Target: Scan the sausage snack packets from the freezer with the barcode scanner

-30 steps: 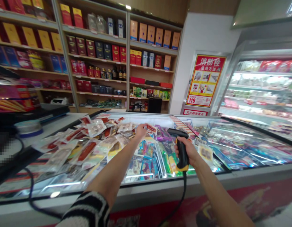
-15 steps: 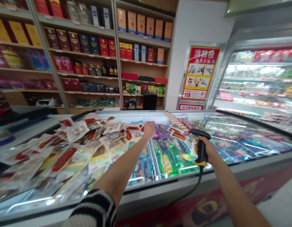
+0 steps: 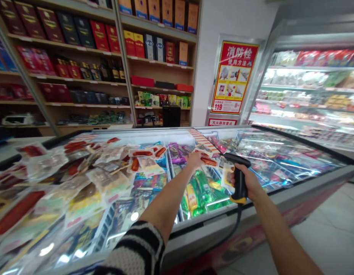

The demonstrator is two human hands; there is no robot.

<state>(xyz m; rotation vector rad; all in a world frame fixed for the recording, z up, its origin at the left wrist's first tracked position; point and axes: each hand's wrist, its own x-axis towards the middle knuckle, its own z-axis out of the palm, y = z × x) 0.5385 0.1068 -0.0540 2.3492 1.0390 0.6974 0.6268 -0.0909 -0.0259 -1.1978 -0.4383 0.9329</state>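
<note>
My right hand (image 3: pixel 250 183) is closed round a black barcode scanner (image 3: pixel 237 175) with a yellow base, its cable hanging down over the freezer's front edge. My left hand (image 3: pixel 195 158) reaches far over the glass lid of a chest freezer (image 3: pixel 194 225) and rests on a clear sausage packet (image 3: pixel 207 160) lying on the glass; its fingers curl onto the packet. Many more vacuum packets of sausage and snacks (image 3: pixel 88 179) are spread over the left part of the lid. Coloured frozen goods (image 3: pixel 198 189) show under the glass below my arms.
Wooden shelves (image 3: pixel 116 68) with boxed bottles stand behind the freezer. A red fire-safety poster (image 3: pixel 233 78) hangs on the white wall. An open refrigerated display case (image 3: pixel 309 91) runs along the right. Pale tiled floor (image 3: pixel 332 229) lies at the lower right.
The view has swung right, so the counter at the left has left the picture. My left hand moved right along the lid from the packet pile onto a sausage packet near the scanner.
</note>
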